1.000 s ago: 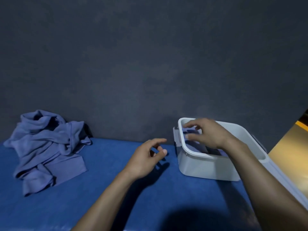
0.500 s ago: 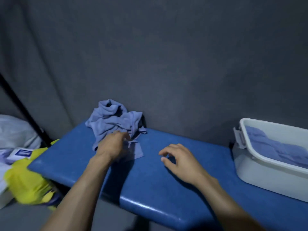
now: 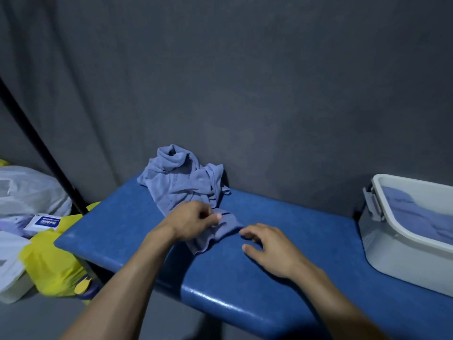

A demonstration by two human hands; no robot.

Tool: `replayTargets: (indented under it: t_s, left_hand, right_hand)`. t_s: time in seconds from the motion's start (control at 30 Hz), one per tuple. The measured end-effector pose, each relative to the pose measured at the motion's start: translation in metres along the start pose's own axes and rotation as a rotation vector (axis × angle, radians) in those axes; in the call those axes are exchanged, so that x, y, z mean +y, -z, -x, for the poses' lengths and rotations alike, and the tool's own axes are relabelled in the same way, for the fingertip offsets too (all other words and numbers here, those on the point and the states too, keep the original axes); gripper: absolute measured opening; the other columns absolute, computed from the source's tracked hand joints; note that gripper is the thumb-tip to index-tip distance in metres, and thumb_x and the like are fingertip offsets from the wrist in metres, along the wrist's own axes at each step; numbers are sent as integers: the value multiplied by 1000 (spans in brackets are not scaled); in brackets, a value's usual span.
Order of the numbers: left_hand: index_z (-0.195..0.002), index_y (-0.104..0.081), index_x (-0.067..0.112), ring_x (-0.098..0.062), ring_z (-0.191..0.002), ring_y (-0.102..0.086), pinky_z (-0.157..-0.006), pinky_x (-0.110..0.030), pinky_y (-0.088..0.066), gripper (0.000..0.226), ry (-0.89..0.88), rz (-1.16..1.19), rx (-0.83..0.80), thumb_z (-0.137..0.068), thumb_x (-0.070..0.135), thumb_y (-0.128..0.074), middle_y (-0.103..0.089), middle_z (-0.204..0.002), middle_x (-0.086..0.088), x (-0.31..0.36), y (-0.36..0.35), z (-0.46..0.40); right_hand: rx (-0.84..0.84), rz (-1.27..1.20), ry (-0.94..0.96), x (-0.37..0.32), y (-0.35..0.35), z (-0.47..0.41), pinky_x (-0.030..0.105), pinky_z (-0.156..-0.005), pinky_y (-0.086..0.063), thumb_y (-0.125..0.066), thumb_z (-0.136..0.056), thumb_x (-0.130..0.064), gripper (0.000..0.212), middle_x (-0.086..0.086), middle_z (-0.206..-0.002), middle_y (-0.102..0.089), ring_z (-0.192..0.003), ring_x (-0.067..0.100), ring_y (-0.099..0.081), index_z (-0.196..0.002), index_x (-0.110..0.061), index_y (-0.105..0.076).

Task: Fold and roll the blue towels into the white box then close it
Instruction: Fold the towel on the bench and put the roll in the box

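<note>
Head view, looking down over a blue desk [image 3: 245, 278] set against a dark grey curtain [image 3: 245, 82]. Crumpled pile of blue towels [image 3: 181, 182] at the far left end of the desk, touching the curtain behind it; one flap of the pile trails forward toward the near side. Left hand [image 3: 193, 220] lies on that trailing flap, fingers curled, thumb and forefinger closed on the cloth: the grip pinches the towel edge, though the fingertips are partly buried in the fabric, so the exact hold is hard to make out. Right hand [image 3: 267, 246] just beside the flap's right edge, palm down, low over the desk surface; grip spread and loose, fingers lightly bent, holding nothing; fingertips close to the cloth, contact not certain. Both forearms bare, reaching in from the bottom of the frame. White box [image 3: 382, 244] at the right end of the desk, well apart from the pile, lid off, a grey latch [image 3: 372, 203] hanging on its left side; folded blue towel [image 3: 421, 217] lying inside it. Off the desk at left: a black pole [image 3: 49, 163] slanting up past the curtain, a clear plastic bag [image 3: 27, 190], a yellow bag [image 3: 51, 263], and a small blue-and-white packet [image 3: 44, 222] lying between them.
</note>
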State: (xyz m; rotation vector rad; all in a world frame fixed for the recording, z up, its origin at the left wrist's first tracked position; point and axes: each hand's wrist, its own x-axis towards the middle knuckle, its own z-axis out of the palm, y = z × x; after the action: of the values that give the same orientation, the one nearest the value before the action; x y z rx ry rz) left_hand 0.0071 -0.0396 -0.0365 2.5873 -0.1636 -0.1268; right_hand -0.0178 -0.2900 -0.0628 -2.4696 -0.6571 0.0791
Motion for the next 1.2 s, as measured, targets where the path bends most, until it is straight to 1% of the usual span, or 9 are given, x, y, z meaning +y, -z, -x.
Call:
replayTargets:
  t_s: [0.13, 0.27, 0.37, 0.47, 0.57, 0.7, 0.9, 1.03, 1.2]
  left_hand:
    - [-100, -65, 26, -28, -103, -55, -83, -43, -49, 13, 73, -260, 432, -93, 36, -62, -60, -112, -2, 6, 8, -15]
    - [-140, -46, 27, -37, -127, -39, -103, -49, -33, 49, 309, -357, 397, -92, 34, -58, -46, -140, -8, -12, 7, -29]
    - [-121, -60, 21, -38, -120, -42, -99, -49, -35, 27, 359, -408, 408, -98, 32, -52, -51, -127, -8, -19, 4, -32]
    - [-80, -52, 17, -29, -94, -54, -76, -39, -39, 34, 132, -139, 514, -98, 45, -51, -54, -89, 0, 0, 10, -28]
    - [-72, -48, 15, -7, -62, -46, -61, -27, -36, 40, -150, 377, 381, -103, 40, -53, -48, -65, 10, 37, 20, -13]
    - [-81, -63, 13, -12, -73, -50, -67, -27, -44, 33, -314, 836, 5, -105, 33, -53, -57, -76, -1, 75, 18, 17]
    - [-111, -58, -17, -28, -85, -51, -71, -33, -43, 58, -284, 919, -202, -101, 39, -57, -60, -94, -20, 100, 17, 42]
    - [-89, -74, -1, -24, -74, -70, -66, -28, -57, 42, -145, 1130, -220, -104, 32, -52, -73, -88, -20, 106, 22, 50]
    - [-73, -71, 8, -21, -63, -63, -59, -27, -52, 45, -59, 1158, -215, -103, 36, -54, -68, -73, -11, 106, 24, 57]
  right_hand:
    - [-55, 47, 21, -4, -1, 3, 26, -105, -43, -58, -98, -39, 44, -12, -129, -58, -120, 5, -54, -141, -32, -53]
    - [-108, 74, 30, -5, 0, 7, 22, -107, -37, -56, -99, -41, 50, -12, -136, -52, -126, 6, -47, -147, -34, -45]
    - [-118, 71, 29, -3, 2, 11, 22, -107, -37, -56, -98, -42, 50, -13, -136, -52, -127, 4, -47, -147, -34, -45]
    - [-50, 13, 17, -2, 7, 15, 21, -102, -44, -59, -97, -38, 42, -14, -126, -58, -117, -1, -55, -138, -30, -55]
    - [232, -127, 52, -7, 17, 17, 24, -83, -50, -66, -92, -28, 18, -18, -102, -61, -93, 1, -63, -110, -28, -64]
    - [567, -315, 131, -30, 39, 28, 16, -85, -46, -80, -83, -26, 33, -13, -109, -59, -106, 10, -61, -107, -26, -58]
    - [504, -309, 251, -48, 63, 45, 29, -112, -40, -84, -81, -23, 66, -11, -145, -48, -138, 10, -46, -139, -25, -53]
    - [301, -398, 211, -47, 67, 57, 31, -101, -50, -79, -83, -9, 65, -14, -133, -63, -122, 9, -61, -140, -27, -53]
    - [480, -223, 258, -45, 70, 62, 25, -86, -51, -76, -86, -10, 36, -8, -111, -69, -101, 10, -66, -120, -20, -69]
